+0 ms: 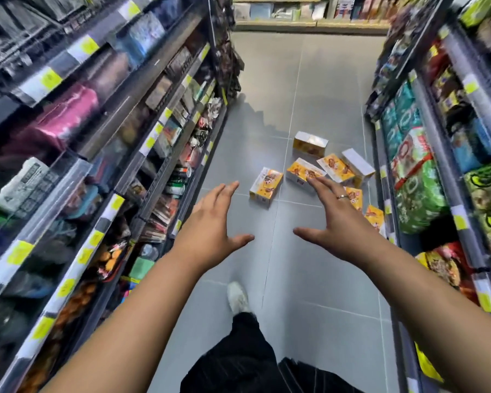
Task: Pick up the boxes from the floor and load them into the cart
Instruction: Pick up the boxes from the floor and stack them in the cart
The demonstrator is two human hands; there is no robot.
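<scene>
Several yellow-and-white boxes lie scattered on the grey tiled floor of a shop aisle. The nearest box (266,187) lies alone at the centre. Another box (304,171) lies beside it, and one box (310,143) stands farther back. More boxes (357,165) lie toward the right shelf, and two (375,217) are partly hidden behind my right hand. My left hand (213,219) and my right hand (330,215) are stretched forward above the floor, fingers spread, holding nothing. No cart is in view.
Tall stocked shelves (102,154) line the left side and more shelves (437,171) the right, leaving a narrow aisle. My white shoe (237,296) and black trousers show below. A low shelf (309,22) crosses the far end.
</scene>
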